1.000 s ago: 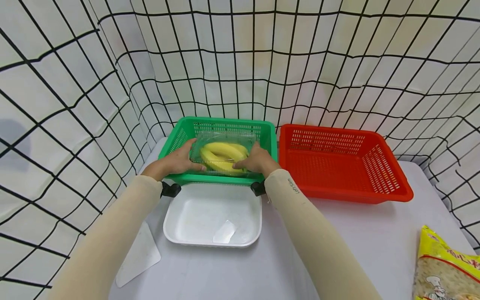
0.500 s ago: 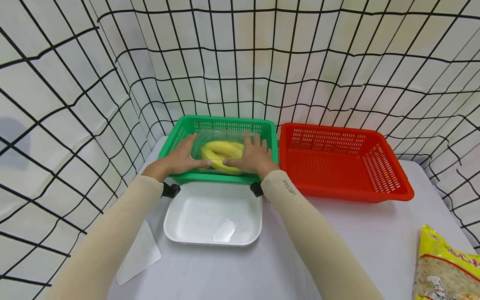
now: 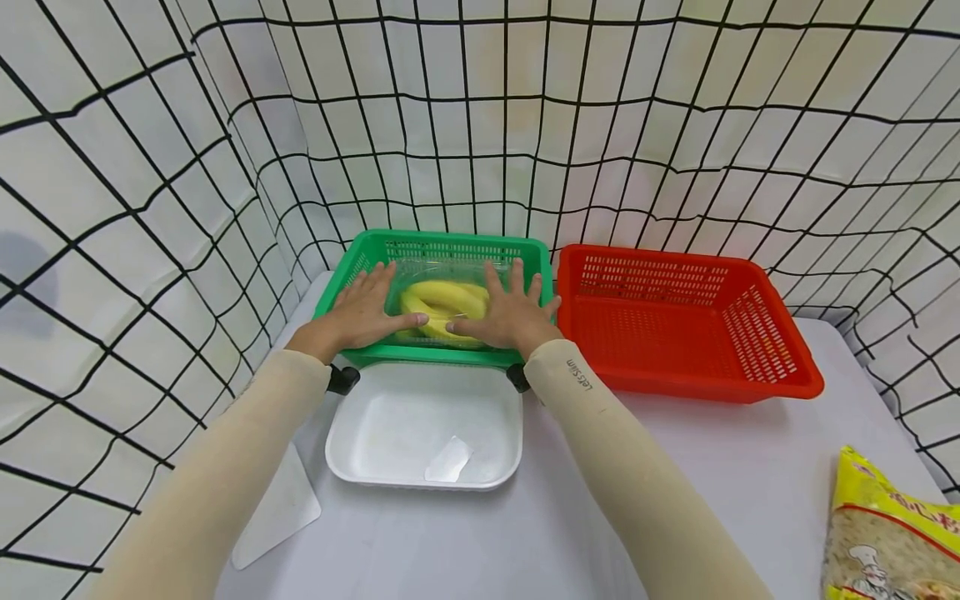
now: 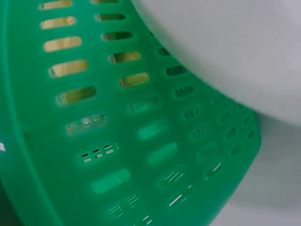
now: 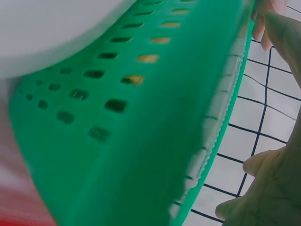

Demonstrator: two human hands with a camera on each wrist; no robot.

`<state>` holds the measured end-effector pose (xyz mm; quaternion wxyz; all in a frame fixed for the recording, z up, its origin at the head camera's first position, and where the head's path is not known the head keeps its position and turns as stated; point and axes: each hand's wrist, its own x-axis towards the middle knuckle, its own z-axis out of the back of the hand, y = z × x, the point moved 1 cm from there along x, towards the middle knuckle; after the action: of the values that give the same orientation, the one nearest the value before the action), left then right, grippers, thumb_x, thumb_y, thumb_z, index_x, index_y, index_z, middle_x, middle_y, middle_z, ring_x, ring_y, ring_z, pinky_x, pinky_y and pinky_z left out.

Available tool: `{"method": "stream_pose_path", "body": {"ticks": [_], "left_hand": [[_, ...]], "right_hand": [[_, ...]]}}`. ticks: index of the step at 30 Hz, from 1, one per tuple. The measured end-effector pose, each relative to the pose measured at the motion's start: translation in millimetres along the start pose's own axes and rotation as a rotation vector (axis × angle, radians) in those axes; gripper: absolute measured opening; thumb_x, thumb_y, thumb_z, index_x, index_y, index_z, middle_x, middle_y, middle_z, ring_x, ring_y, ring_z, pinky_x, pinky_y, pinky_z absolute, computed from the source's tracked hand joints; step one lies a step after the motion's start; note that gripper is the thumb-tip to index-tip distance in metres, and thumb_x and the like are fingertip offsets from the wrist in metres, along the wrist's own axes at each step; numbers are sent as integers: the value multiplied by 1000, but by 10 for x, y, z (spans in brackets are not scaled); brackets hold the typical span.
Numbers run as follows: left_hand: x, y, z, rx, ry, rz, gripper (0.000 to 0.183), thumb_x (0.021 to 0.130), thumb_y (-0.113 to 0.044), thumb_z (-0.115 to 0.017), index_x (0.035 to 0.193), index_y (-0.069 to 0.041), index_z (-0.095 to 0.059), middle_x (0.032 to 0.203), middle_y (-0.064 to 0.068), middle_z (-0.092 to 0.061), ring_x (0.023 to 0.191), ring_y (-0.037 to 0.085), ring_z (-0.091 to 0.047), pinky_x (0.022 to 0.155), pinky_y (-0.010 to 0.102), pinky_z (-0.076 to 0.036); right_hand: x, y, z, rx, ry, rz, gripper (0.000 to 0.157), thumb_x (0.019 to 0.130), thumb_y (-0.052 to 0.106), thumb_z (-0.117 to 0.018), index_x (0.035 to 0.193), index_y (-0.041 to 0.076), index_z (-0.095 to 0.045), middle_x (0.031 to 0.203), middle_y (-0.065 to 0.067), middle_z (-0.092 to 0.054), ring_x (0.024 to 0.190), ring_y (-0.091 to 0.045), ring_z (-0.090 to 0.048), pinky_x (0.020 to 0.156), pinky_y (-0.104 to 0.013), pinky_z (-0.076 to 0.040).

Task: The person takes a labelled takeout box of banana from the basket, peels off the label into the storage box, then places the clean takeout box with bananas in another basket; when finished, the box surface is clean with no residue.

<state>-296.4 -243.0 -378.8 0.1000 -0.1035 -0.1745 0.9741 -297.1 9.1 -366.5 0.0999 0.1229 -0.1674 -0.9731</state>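
A yellow bunch of bananas (image 3: pixel 438 300) lies in a clear plastic box (image 3: pixel 442 268) inside the green basket (image 3: pixel 438 356). Over the left end of the box my left hand (image 3: pixel 358 312) is spread, its thumb pointing inward across the bananas. My right hand (image 3: pixel 517 315) is spread over the right end, fingers straight and pointing away. Whether either hand touches the box cannot be told. The left wrist view shows mostly the slotted green basket wall (image 4: pixel 117 136). In the right wrist view, part of my right hand (image 5: pixel 277 179) shows beyond the basket rim.
In front of the green basket stands a white tray (image 3: pixel 420 417) with a small pale label in it. A red basket (image 3: pixel 660 333) adjoins on the right. A yellow food bag (image 3: pixel 892 533) lies at front right, a white sheet (image 3: pixel 277 512) at left. Black netting (image 3: pixel 465 102) encloses the table.
Both hands have loosened from the ends of the plastic box. Their fingers have straightened and spread, the right hand's most of all. The box and bananas stay in the green basket.
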Motion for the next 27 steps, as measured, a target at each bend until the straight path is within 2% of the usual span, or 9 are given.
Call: {"method": "stream_pose_path", "body": {"ticks": [9,13,19,27], "left_hand": [[52,-68,79,97,-25,-30,112,94,-81,-44,168,-11,2,174,20,5,158,48,5,122,70,1],[83,-140,141,135,-25,-23,114,92,-86,-40,168,-14,6,174,17,7,158,47,7,121,72,3],[159,-310,228,154,-26,-25,111,93,-84,-41,168,-18,7,175,14,9,159,45,8,120,73,6],[263,-568,291,216,-16,-35,116,88,-92,-35,169,-19,7,175,14,7,159,43,7,121,72,5]], "right_hand": [[13,-107,44,-69,-42,21,112,86,85,-52,169,30,0,173,-16,15,156,-53,5,117,-79,-4],[21,-158,105,-85,-52,44,109,88,84,-50,169,30,2,173,-16,15,156,-54,5,117,-79,-6],[30,-280,232,-111,-54,53,108,89,84,-47,168,32,4,173,-15,16,157,-51,8,118,-78,-7],[11,-512,506,-120,-78,51,105,90,83,-46,169,32,1,174,-16,11,157,-51,4,118,-78,-8]]}}
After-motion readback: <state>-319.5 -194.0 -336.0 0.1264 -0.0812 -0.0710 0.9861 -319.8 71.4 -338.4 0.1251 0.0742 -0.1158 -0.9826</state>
